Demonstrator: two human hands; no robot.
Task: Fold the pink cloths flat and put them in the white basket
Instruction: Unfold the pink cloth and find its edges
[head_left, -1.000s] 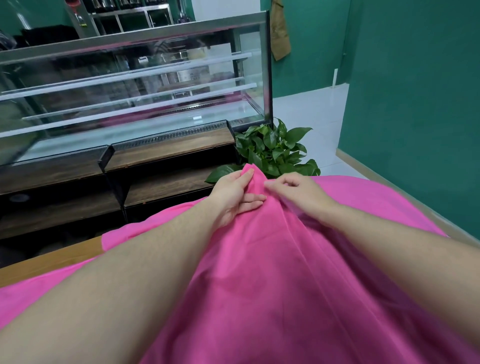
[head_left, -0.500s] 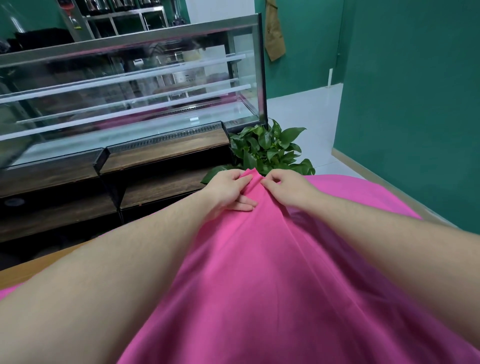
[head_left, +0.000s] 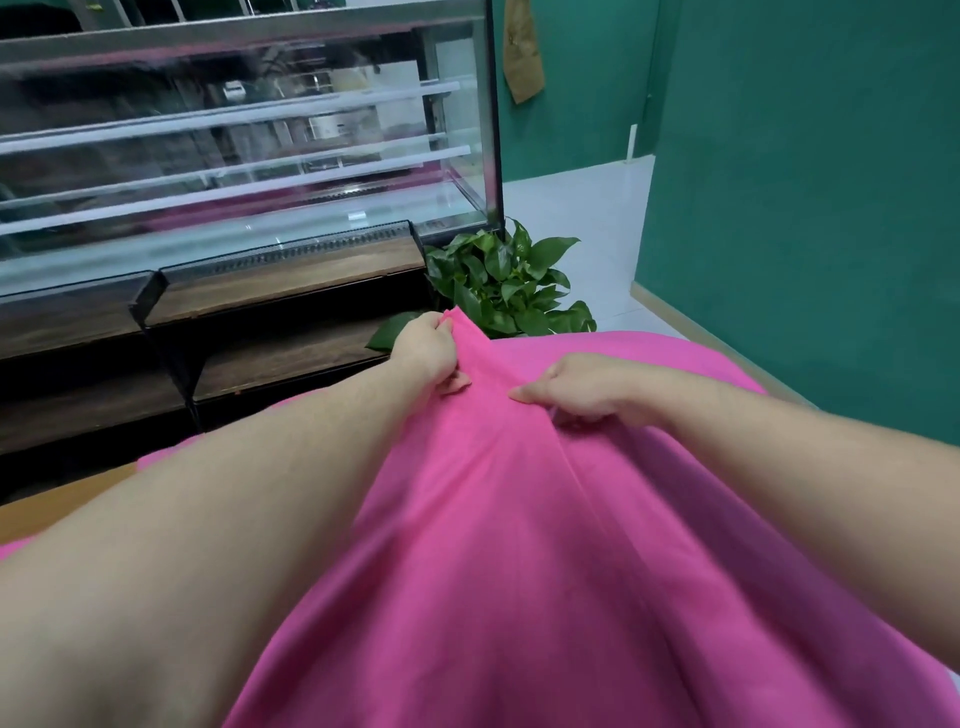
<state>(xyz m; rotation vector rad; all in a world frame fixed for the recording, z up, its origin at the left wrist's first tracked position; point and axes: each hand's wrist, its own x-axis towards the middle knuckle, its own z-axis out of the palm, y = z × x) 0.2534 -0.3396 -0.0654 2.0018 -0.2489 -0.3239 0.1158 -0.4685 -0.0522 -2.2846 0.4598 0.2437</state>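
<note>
My left hand (head_left: 428, 353) sits just left of centre, at about 11 o'clock from the middle of my view. Its fingers are curled tight around the raised far edge of the large bright pink cloth (head_left: 519, 545), with the fingertips pinching a peak of fabric at the top and the thumb tucked against the cloth below. My right hand (head_left: 582, 387) is just beside it at about 1 o'clock, a little lower and nearer to me. Its fingers are bent under and gather a fold of the same pink cloth, and the thumb lies pointing left along the fabric. Between the two hands runs a ridge of cloth, and a long crease drops from the right hand toward 6 o'clock.

The pink cloth fills the lower half of my view, from the hands down to the bottom edge and out to 4 o'clock. Both my forearms lie over it. At 8 o'clock a strip of the light wooden table (head_left: 62, 499) shows beside the cloth's left edge.

Beyond the hands, at 12 o'clock, stands a leafy green potted plant (head_left: 511, 283); its pot is hidden behind the cloth. From 9 to 11 o'clock is a glass display case (head_left: 249, 156) with clear shelves, resting on a dark wooden stand (head_left: 260, 332). A dark green wall (head_left: 810, 208) fills 2 to 3 o'clock, with pale floor tiles (head_left: 576, 208) at 1 o'clock.
</note>
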